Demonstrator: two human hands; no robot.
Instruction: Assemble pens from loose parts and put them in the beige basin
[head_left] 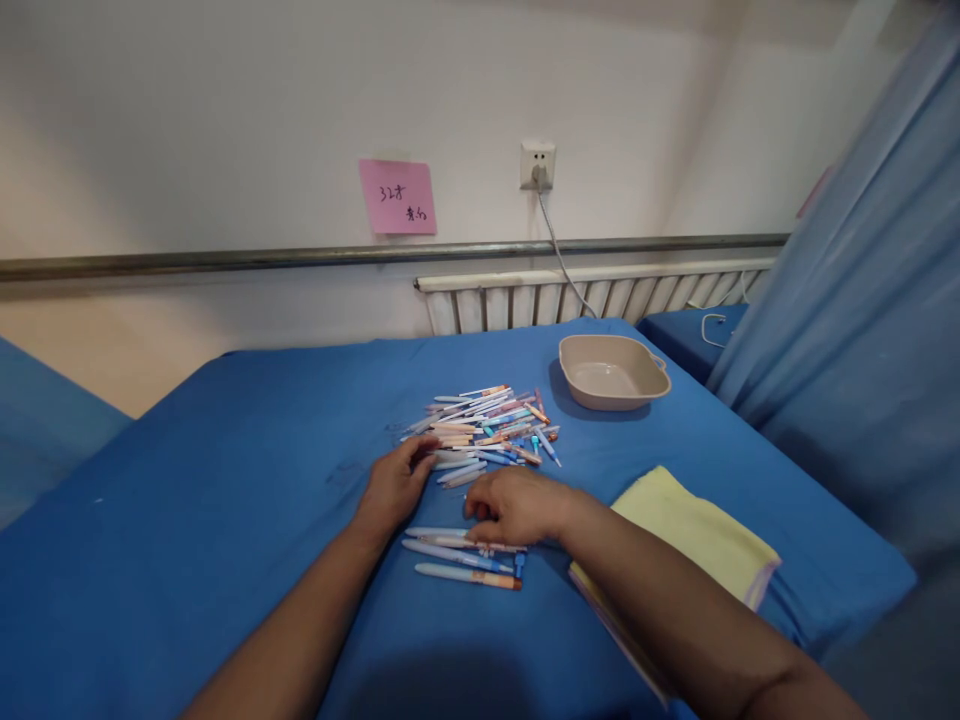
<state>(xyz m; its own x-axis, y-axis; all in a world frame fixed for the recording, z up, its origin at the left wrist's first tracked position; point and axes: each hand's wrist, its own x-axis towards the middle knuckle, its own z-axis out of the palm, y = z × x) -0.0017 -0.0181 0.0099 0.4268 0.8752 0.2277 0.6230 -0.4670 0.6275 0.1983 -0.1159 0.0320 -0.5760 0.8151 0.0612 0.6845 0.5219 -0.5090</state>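
Observation:
A heap of pens (491, 415) in white, pale blue, peach and brown lies on the blue cloth. My left hand (396, 482) is at the heap's near left edge, thumb and fingers apart, fingertips against the pen ends. Closer to me, several pens lie roughly side by side, among them a pale blue and orange pen (465, 575) and a blue pen (454, 554). Over the far side of this row is my right hand (514, 505), its fingers curled in and thumb bent. Whatever those fingers pinch is hidden. The thumb hangs just over the row's farthest pens.
A beige plastic basin (615, 400) stands at the back right of the blue-covered table (247, 500). A folded yellow cloth (690, 535) lies beside my right forearm. Behind are a radiator (517, 300), a metal rail (300, 259) and a plugged-in cable (559, 250). A blue curtain (862, 300) hangs right.

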